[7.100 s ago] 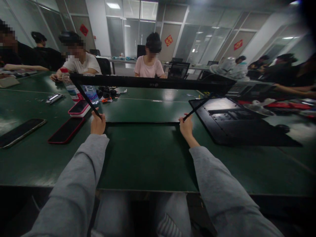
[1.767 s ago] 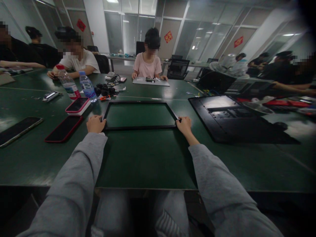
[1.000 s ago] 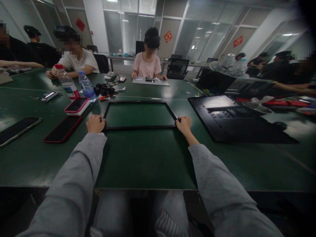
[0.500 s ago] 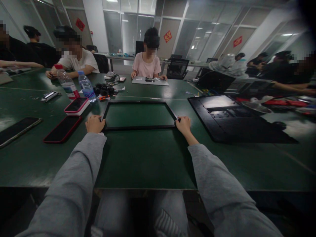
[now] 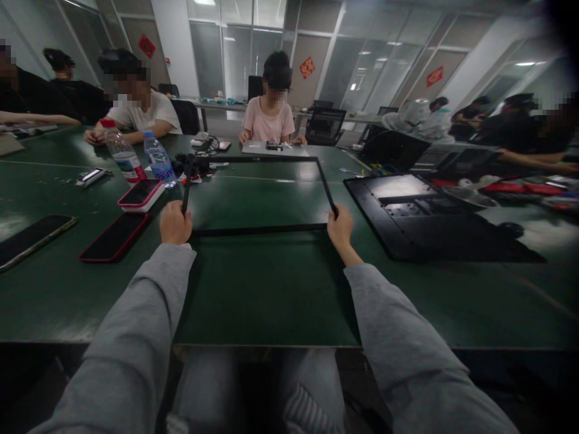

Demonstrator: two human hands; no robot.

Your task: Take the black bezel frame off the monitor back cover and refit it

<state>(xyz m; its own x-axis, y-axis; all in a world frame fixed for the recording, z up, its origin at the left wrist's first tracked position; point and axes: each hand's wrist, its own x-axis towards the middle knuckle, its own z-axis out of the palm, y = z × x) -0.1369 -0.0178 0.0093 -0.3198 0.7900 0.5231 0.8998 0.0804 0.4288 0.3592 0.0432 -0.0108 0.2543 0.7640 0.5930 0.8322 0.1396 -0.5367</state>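
A thin black rectangular frame point(image 5: 260, 230) is held over the green table point(image 5: 271, 289), its far side tilted up. My left hand point(image 5: 176, 223) is closed around the frame's left side, near the lower corner. On the opposite side my right hand point(image 5: 341, 226) grips the frame near its lower right corner. Through the frame's opening the table top shows. To the right of my right hand lies a large black panel point(image 5: 429, 235) with a cut-out section.
Left of my left hand are a red-edged phone point(image 5: 115, 237), a pink-and-white device point(image 5: 140, 194), another phone point(image 5: 34, 241) and two bottles point(image 5: 159, 160). Across the table a person in pink point(image 5: 269, 117) sits at a light board point(image 5: 256, 146). More people sit around.
The far side of the black frame has risen and tilted up off the table. Both hands have turned with it, still holding its sides.
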